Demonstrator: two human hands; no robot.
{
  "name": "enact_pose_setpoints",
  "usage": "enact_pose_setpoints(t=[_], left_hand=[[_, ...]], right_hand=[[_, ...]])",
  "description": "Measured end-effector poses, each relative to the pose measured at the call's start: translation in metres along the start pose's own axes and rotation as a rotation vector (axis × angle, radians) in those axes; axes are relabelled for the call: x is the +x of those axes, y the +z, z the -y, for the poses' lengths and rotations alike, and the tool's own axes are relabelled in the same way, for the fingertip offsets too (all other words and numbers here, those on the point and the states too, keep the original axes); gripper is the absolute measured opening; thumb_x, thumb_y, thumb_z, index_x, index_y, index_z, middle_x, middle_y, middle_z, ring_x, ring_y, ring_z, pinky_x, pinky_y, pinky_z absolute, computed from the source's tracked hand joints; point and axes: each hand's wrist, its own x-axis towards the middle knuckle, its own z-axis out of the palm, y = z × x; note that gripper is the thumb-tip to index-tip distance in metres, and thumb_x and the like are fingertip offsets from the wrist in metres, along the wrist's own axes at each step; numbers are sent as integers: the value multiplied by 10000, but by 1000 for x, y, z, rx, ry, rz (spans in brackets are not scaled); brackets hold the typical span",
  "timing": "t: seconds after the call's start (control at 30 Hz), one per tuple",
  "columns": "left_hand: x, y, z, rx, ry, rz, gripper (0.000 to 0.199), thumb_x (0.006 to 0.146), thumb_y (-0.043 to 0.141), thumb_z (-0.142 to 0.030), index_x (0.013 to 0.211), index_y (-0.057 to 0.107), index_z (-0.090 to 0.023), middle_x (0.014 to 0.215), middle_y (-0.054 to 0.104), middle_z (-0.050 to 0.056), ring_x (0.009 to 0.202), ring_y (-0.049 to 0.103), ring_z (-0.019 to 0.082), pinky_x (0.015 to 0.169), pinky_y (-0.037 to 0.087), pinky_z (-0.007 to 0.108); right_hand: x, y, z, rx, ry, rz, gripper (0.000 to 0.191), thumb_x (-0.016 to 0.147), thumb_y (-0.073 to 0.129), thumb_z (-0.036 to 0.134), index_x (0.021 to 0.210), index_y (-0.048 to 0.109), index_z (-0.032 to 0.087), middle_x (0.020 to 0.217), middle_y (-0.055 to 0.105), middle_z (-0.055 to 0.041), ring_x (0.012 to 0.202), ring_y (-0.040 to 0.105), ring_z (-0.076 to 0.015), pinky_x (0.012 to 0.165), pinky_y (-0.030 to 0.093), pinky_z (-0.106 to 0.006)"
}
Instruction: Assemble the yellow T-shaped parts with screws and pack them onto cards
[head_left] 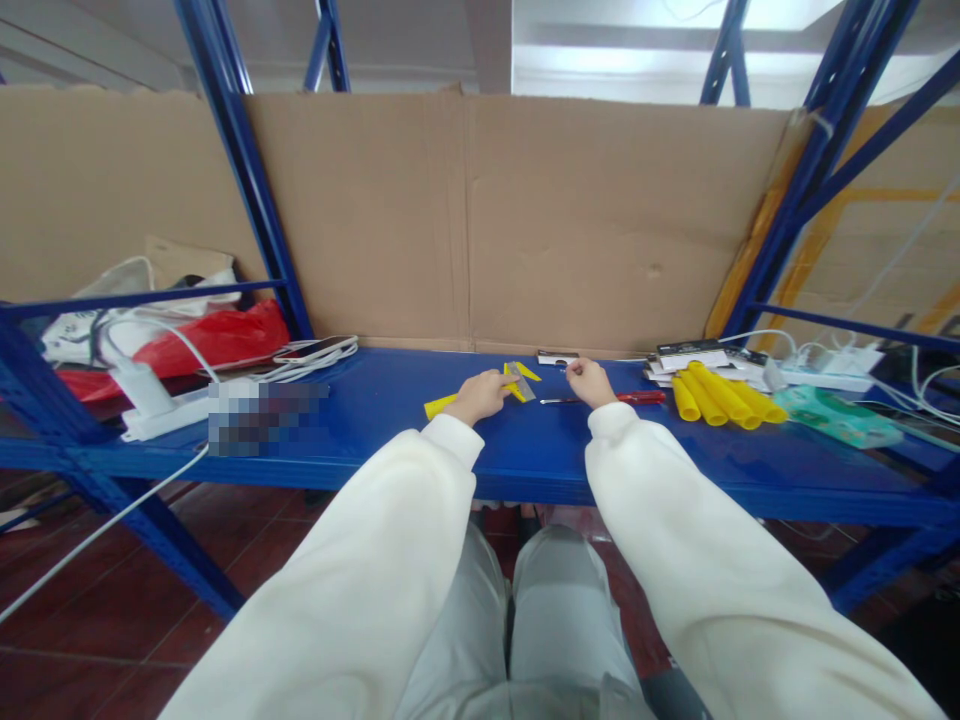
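My left hand is closed round a yellow tool whose yellow end sticks out to the left and whose yellow and grey parts show beyond my fingers. A small yellow piece lies just behind it. My right hand is closed in a pinch above the blue table; what its fingers hold is too small to name. Beside it on the table lies a red screwdriver, its thin shaft pointing left. A small black and white box sits behind my right hand.
Several yellow tubes lie at the right, by stacked small boxes and a green packet. A white power strip and red bag are at the left. Cardboard stands behind.
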Motion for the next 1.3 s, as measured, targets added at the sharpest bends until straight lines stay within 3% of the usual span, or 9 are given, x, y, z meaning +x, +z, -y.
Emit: enact_pose_setpoints(t=[0.27, 0.43, 0.57, 0.7, 0.83, 1.0, 1.13, 1.3], left_hand=[[-1, 0, 0, -30, -19, 0, 423, 994, 486, -257, 1390, 629, -298, 1312, 687, 72, 1189, 653, 230, 992, 511, 316], [0, -1, 0, -33, -15, 11, 417, 997, 485, -253, 1384, 633, -295, 1317, 686, 74, 1187, 655, 226, 982, 516, 308], [1, -1, 0, -40, -5, 19, 416, 994, 492, -249, 1382, 636, -292, 1321, 687, 66, 1202, 647, 219, 996, 506, 298], [0, -3, -2, -67, -37, 44, 419, 990, 503, -240, 1380, 637, -311, 1339, 679, 53, 1219, 641, 215, 1010, 496, 285], [0, -3, -3, -83, -54, 53, 413, 989, 513, -257, 1376, 639, -325, 1340, 677, 52, 1220, 642, 228, 1016, 498, 300], [0, -1, -3, -85, -60, 62, 418, 989, 516, -269, 1388, 630, -322, 1335, 675, 68, 1210, 647, 239, 1010, 506, 315], [0, -2, -3, -86, -64, 67, 427, 993, 501, -257, 1399, 619, -321, 1337, 673, 66, 1204, 649, 236, 1009, 507, 317], [-1, -3, -4, -102, -64, 66, 418, 989, 511, -250, 1382, 634, -320, 1346, 673, 53, 1221, 638, 229, 1016, 500, 303]], right_hand=[[0, 3, 0, -44, -16, 60, 180, 822, 570, 142, 910, 707, 219, 1004, 765, -81, 993, 702, -232, 917, 524, -347], [-1, 10, 5, -86, -15, 183, 300, 844, 579, 160, 1105, 715, 218, 1126, 754, -102, 1128, 671, -269, 1007, 494, -433], [1, 19, 12, -209, -63, 290, 353, 866, 641, 292, 1211, 711, 265, 1305, 690, -119, 1271, 588, -339, 1064, 435, -552], [9, 30, 20, -357, -95, 399, 500, 931, 555, 429, 1420, 578, 330, 1501, 547, -90, 1391, 475, -351, 1119, 344, -609], [21, 42, 28, -432, -121, 475, 632, 969, 470, 482, 1567, 383, 296, 1550, 485, -126, 1411, 455, -346, 1134, 335, -570], [29, 52, 39, -435, -156, 511, 571, 966, 479, 534, 1464, 533, 259, 1442, 599, -135, 1313, 564, -299, 1071, 418, -432], [21, 46, 49, -491, -125, 475, 436, 995, 458, 408, 1302, 663, 176, 1319, 674, -178, 1248, 617, -298, 1006, 458, -406], [7, 30, 57, -580, -205, 408, 302, 959, 564, 281, 1163, 714, 117, 1184, 723, -212, 1173, 660, -285, 932, 488, -321]])
